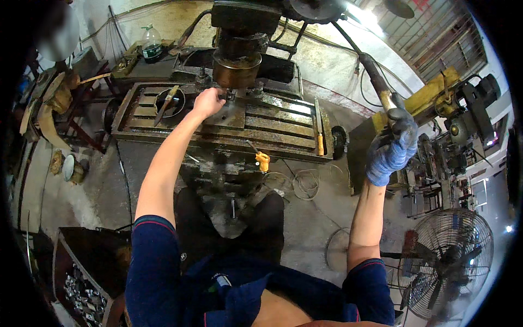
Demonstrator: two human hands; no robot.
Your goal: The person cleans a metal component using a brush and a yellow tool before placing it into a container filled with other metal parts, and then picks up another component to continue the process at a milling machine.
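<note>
Feed lever [366, 65] long axis runs 11-to-5 o'clock, handle end at 5. Gloved right hand [393, 146] fingers wrapped around it. Left hand [208, 102] fingers pinch small workpiece [230, 98] under drill spindle [236, 68], on slotted table [272, 128]. Fan [447, 261] at 4 o'clock.

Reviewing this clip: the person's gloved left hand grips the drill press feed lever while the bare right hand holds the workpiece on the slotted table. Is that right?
Not quite: the sides are swapped. The head view shows the gloved right hand gripping the feed lever, while the bare left hand holds the workpiece on the slotted table.
</note>
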